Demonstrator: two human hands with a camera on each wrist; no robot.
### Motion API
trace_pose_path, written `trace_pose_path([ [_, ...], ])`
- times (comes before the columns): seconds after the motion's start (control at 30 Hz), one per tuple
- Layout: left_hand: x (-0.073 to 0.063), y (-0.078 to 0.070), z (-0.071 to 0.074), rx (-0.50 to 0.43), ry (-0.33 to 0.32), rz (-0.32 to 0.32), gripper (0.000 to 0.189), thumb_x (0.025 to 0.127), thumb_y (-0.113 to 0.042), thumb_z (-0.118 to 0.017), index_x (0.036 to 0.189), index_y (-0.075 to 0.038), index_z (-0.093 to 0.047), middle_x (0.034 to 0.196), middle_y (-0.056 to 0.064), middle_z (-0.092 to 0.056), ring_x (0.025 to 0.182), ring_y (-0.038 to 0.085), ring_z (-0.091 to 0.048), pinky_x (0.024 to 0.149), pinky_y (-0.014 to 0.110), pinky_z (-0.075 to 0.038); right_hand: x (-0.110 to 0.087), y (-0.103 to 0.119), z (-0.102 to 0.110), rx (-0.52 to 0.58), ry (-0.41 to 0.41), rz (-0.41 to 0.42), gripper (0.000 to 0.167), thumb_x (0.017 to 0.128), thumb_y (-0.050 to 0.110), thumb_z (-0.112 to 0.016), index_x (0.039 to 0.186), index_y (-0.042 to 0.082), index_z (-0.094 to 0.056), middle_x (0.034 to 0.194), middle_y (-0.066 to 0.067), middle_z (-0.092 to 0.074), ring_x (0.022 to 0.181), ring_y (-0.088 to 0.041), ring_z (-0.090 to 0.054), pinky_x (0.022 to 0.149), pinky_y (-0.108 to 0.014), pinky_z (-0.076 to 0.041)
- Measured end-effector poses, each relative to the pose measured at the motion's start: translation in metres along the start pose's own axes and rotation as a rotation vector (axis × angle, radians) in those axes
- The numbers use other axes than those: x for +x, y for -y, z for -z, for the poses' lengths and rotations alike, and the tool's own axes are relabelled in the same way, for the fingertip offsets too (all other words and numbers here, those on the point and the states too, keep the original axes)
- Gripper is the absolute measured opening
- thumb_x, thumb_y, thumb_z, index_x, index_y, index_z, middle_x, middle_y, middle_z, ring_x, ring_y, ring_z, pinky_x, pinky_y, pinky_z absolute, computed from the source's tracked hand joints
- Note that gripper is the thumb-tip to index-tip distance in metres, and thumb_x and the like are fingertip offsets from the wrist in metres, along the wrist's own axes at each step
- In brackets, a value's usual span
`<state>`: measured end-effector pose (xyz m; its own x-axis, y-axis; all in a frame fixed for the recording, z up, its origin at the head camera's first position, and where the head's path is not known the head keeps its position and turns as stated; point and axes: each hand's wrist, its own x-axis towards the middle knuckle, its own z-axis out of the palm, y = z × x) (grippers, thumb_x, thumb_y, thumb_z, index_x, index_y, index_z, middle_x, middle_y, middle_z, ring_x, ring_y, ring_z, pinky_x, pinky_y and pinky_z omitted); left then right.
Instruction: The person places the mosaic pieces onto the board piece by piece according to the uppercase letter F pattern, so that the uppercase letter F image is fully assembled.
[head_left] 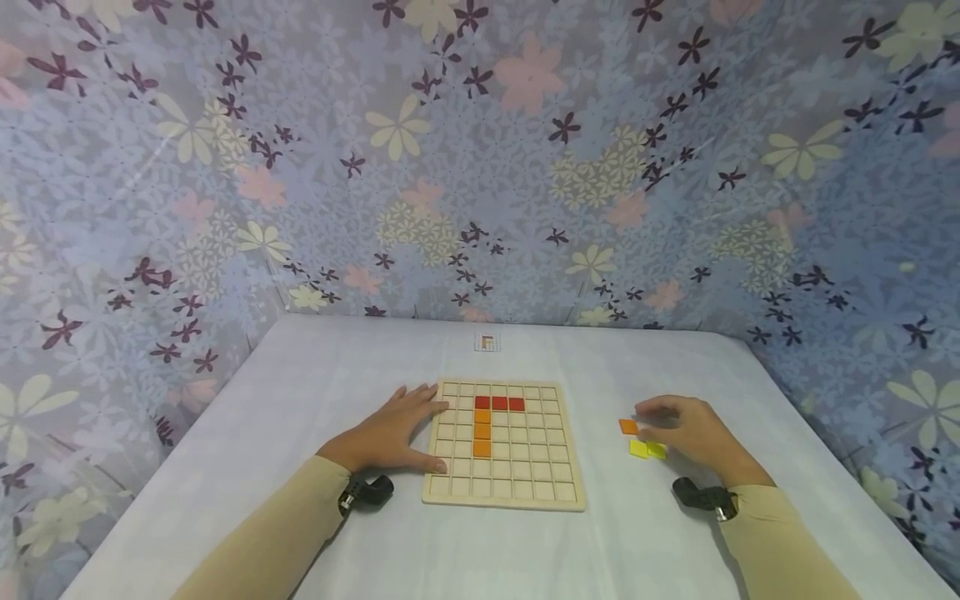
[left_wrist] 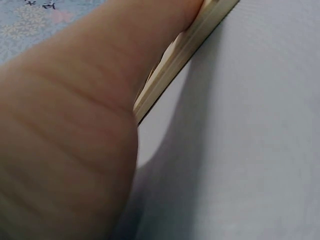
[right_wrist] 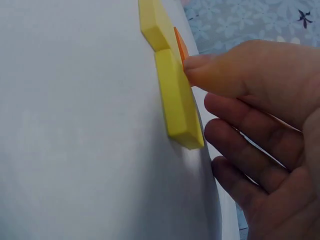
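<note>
A wooden grid board (head_left: 504,505) lies flat at the middle of the table. Along its left edge rests my left hand (head_left: 390,429), fingers spread and thumb on the lower part of the rim. Three red tiles (head_left: 499,403) sit in a row on the board, with orange tiles (head_left: 482,433) in a column below the leftmost. To the right, my right hand (head_left: 693,429) is over a loose orange tile (head_left: 627,427), thumb tip right at its edge, thumb and index finger apart. Two yellow tiles (right_wrist: 177,100) lie just beside the thumb.
A small printed card (head_left: 487,342) with a coloured pattern lies behind the board. White cloth (head_left: 360,350) covers the table. Flowered fabric (head_left: 480,167) hangs behind and at both sides. Each wrist wears a black camera (head_left: 367,492).
</note>
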<state>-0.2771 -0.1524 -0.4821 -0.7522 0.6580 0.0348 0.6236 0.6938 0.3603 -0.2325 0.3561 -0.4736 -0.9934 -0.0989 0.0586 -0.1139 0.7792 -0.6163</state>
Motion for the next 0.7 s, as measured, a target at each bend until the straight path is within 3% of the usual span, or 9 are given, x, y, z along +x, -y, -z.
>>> trace_pose_path([
  [0.2,0.0,0.0,0.0,0.005,-0.002,-0.001,0.114,0.075,-0.09,-0.065,0.162,-0.019,-0.043,0.173,0.009,-0.021,0.159,0.024,-0.013,0.127,0.045,-0.002,0.002,0.003,-0.003,-0.016,0.011,0.045,0.035,0.089,0.018,-0.087,0.12,0.005,-0.077,0.124,-0.014,-0.072,0.125,-0.044,-0.059,0.107,-0.066,-0.043],
  [0.47,0.001,-0.003,-0.001,-0.009,0.009,-0.004,0.113,0.076,-0.088,-0.066,0.162,-0.018,-0.043,0.173,0.01,-0.021,0.159,0.024,-0.012,0.127,0.045,-0.002,0.001,0.011,-0.006,-0.043,0.002,0.04,0.027,0.09,0.015,-0.087,0.115,0.007,-0.079,0.118,-0.01,-0.074,0.122,-0.042,-0.061,0.105,-0.066,-0.045],
  [0.7,0.0,-0.003,0.001,-0.013,0.001,-0.001,0.113,0.076,-0.086,-0.069,0.162,-0.017,-0.044,0.173,0.011,-0.021,0.159,0.025,-0.013,0.127,0.045,-0.003,0.008,0.041,-0.022,0.013,-0.012,0.115,0.022,0.09,0.011,-0.085,0.112,0.009,-0.08,0.113,-0.004,-0.075,0.118,-0.037,-0.064,0.106,-0.065,-0.044],
])
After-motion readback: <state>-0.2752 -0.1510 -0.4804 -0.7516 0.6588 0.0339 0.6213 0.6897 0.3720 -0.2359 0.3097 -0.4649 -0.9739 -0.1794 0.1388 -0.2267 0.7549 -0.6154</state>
